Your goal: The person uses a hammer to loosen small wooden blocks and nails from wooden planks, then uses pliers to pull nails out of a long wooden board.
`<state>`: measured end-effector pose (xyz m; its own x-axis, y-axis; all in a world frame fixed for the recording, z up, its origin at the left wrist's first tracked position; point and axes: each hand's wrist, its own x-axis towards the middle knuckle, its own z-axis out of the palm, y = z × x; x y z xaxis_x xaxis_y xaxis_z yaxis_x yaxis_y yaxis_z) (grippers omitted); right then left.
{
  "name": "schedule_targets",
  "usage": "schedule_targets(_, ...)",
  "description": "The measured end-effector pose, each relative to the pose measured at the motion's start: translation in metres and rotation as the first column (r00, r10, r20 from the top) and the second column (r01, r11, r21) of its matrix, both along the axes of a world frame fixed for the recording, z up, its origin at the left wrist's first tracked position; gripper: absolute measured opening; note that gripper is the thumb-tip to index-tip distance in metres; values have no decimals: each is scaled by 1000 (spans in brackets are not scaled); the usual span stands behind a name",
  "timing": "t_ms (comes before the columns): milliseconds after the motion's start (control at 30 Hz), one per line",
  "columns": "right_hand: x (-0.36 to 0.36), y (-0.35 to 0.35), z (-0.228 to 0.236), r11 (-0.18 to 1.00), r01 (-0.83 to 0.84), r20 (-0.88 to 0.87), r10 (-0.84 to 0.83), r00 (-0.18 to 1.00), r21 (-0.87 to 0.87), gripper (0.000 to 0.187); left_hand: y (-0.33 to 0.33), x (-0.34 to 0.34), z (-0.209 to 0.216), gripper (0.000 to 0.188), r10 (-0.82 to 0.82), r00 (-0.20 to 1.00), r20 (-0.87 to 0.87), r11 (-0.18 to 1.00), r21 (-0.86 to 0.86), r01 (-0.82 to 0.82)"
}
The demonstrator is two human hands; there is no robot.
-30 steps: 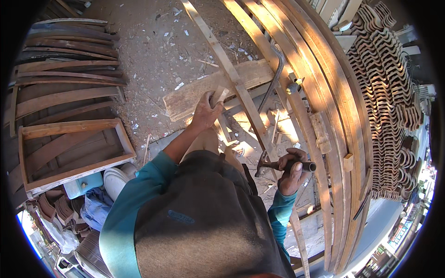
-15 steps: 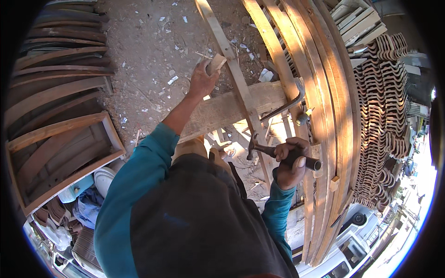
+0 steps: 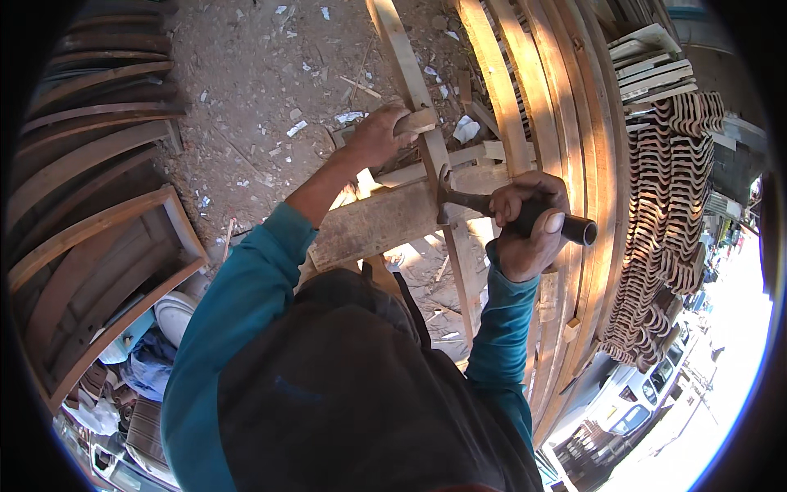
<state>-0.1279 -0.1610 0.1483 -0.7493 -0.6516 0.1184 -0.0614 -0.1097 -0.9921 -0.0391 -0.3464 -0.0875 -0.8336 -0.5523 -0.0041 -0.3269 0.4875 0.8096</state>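
— What lies about me?
— Curved wooden frames (image 3: 90, 205) stacked at my left; stacked roof tiles (image 3: 664, 238) at my right; wood chips (image 3: 297, 128) on the dirt ground (image 3: 238, 74); parked vehicles (image 3: 648, 402) below.

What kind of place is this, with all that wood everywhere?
Probably an outdoor woodworking yard. Curved wooden slats stand in rows, the dirt ground is strewn with chips, and the right hand grips a hammer at a wooden frame.
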Motion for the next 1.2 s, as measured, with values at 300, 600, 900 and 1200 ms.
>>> schedule_targets(300, -24, -85, 12, 999, 41, -64, -41, 997, -6, 67, 10, -4, 15, 52, 71, 993, -97, 997, -10, -72)
schedule_targets(600, -34, -123, 17, 981, 102, -69, -92, 993, 165, 71, -1, -14, 17, 43, 148, 976, -163, 927, 366, -80)
schedule_targets(900, -34, -148, 3, 978, 55, -99, -35, 994, 202, 65, 16, -20, -9, 36, 173, 909, -380, 980, 156, -122)
schedule_targets(1200, -61, -195, -11, 941, -4, -49, 22, 999, 340, 63, 6, -14, -2, 35, 83, 949, -305, 976, 219, -16)
